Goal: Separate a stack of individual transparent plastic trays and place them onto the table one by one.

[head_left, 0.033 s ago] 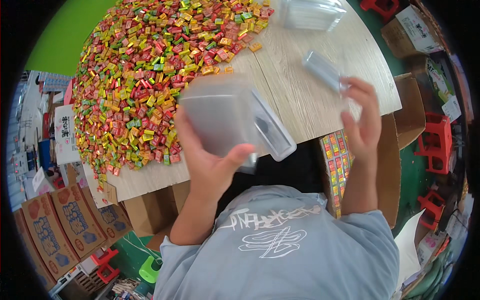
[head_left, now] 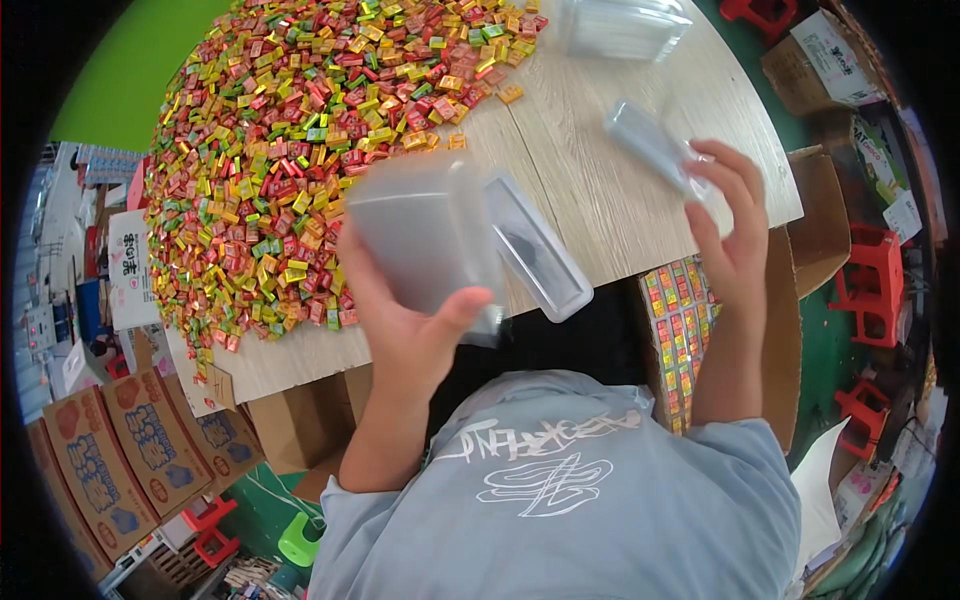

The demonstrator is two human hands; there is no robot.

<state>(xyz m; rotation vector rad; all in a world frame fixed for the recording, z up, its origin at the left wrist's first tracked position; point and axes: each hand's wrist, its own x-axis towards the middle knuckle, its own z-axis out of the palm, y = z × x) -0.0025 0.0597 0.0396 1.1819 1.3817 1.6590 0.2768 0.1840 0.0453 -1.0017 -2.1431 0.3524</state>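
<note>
My left hand (head_left: pixel 405 325) is closed round a stack of clear plastic trays (head_left: pixel 410 225), which is tilted and blurred by motion above the table's near edge. A single long clear plastic tray (head_left: pixel 540 250) lies just right of the stack, its near end at the table edge. On the right, my right hand (head_left: pixel 735 205) has its fingers curved and apart, at the near end of another clear plastic tray (head_left: pixel 645 140). Whether the fingertips touch that tray I cannot tell.
A big heap of small wrapped candies (head_left: pixel 290 160) covers the table's left side. More stacked clear trays (head_left: pixel 625 28) stand at the far edge. Below the table at right, an open carton (head_left: pixel 780 340) holds candy-filled trays (head_left: pixel 680 320). Red stools (head_left: pixel 870 285) stand beyond.
My left hand and the tray stack have shifted left, uncovering more of the long tray beside it. My right hand has moved slightly to the right, while the tray near it stays in place.
</note>
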